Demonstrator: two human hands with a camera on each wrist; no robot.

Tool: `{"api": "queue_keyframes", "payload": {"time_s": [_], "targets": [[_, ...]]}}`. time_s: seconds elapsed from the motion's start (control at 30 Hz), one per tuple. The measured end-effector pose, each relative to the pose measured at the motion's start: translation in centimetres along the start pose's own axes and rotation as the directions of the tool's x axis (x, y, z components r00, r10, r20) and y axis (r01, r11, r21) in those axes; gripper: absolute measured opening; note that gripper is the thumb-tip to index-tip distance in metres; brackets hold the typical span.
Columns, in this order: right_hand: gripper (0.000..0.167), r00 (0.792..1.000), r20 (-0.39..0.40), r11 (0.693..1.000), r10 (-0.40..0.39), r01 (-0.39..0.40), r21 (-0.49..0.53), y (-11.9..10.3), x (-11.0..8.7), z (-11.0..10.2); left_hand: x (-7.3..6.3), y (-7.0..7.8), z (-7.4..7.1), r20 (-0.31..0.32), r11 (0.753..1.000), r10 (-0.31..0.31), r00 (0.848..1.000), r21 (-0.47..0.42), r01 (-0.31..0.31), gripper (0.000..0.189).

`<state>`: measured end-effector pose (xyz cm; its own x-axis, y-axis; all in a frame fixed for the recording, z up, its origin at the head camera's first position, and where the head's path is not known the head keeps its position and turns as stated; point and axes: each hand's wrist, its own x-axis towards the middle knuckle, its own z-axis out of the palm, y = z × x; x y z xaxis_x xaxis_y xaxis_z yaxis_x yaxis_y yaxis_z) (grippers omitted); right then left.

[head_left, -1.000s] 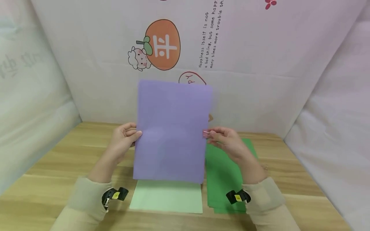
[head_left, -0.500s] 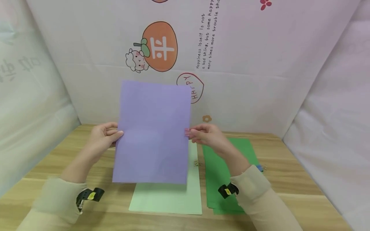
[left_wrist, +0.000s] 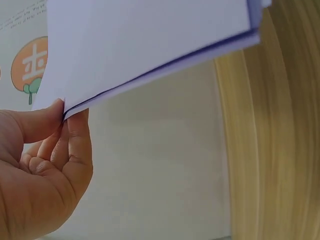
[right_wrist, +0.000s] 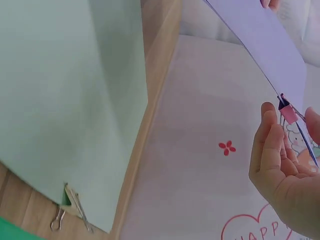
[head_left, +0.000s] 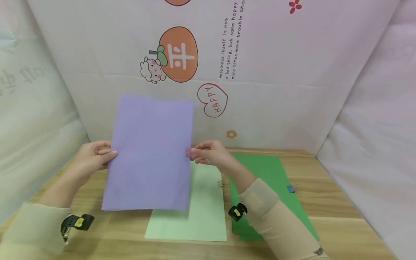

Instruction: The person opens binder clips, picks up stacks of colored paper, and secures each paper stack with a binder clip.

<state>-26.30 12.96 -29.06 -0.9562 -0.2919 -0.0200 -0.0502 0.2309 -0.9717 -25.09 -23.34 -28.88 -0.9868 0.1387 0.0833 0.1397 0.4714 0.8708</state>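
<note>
Purple paper sheets are held up in a loose stack, their lower edges slightly spread. My left hand pinches the left edge between thumb and fingers; the left wrist view shows its thumb on the near face. At the opposite edge, my right hand holds a pink binder clip, which bites the sheets' edge. Below, partly covered in the head view, lies pale green paper with a light green binder clip on its right edge.
Dark green paper lies to the right, partly under my right forearm, with a blue binder clip on its right edge. A wooden tabletop carries everything. A printed white cloth hangs behind and at both sides.
Both hands have carried the purple sheets leftward with the pink clip, uncovering more of the pale green paper and its clip. The blue clip has come into plain view.
</note>
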Motion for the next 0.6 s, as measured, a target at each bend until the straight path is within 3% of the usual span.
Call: {"api": "queue_keyframes", "payload": {"time_s": [0.33,0.6], "targets": [[0.024,0.997,0.075,1.0,0.021,-0.021,0.005,0.3,1.0,2.4,-0.3,-2.0,-1.7,0.002,0.997,-0.056,0.998,0.055,0.055,0.045],[0.026,0.997,0.048,0.998,0.059,-0.059,-0.013,0.9,2.2,4.4,0.0,-3.3,-3.4,0.019,0.988,-0.074,0.997,0.137,0.071,0.049]]}}
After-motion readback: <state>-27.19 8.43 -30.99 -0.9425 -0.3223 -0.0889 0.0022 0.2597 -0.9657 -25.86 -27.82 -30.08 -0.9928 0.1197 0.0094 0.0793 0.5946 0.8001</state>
